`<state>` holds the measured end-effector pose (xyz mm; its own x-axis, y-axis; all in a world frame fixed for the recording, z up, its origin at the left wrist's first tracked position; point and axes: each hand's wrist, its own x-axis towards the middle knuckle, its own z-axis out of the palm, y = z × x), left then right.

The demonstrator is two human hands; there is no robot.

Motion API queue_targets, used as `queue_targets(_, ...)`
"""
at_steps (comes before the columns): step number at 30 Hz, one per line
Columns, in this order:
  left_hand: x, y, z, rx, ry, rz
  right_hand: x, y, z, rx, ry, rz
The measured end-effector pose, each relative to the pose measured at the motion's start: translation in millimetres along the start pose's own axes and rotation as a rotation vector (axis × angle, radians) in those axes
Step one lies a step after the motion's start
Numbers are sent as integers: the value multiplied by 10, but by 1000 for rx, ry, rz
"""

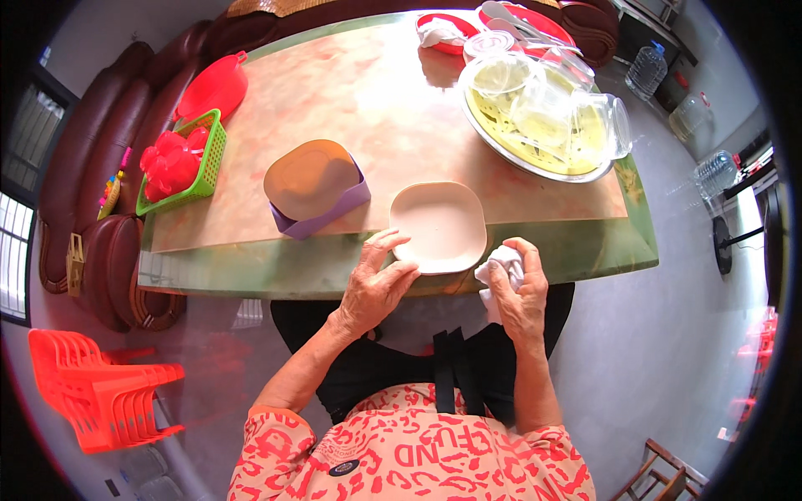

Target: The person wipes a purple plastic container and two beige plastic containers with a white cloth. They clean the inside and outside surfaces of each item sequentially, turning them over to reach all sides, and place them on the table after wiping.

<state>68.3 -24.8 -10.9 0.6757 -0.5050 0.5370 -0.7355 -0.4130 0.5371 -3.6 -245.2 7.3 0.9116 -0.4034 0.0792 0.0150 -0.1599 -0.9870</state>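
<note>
A cream-coloured, rounded-square plate [439, 224] is at the table's near edge, in front of me. My left hand [378, 282] grips its left rim, with the thumb low by the near corner and the fingers along the side. Bunched in the closed fingers of my right hand [520, 292] is a white cloth [506, 262], just off the plate's near right corner, with part of it hanging below. To the left of the plate stands a purple holder [327, 210] with an orange-brown, translucent-looking plate [309, 177] upright in it.
A green basket [210, 163] of red items and a red basin [215, 88] stand left. Far right, a metal bowl with a yellow strainer [489, 113] carries several clear cups, beside red dishes [543, 23]. Red stacked chairs [100, 388] and water bottles [647, 68] are on the floor.
</note>
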Motion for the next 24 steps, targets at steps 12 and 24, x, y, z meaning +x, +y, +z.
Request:
queue_targets(12,79,83,-63,245,-96,94,18,152,82,-210,-10,-79)
queue_targets(24,370,164,-9,-20,-17,24,-56,92,-31,138,-21,205)
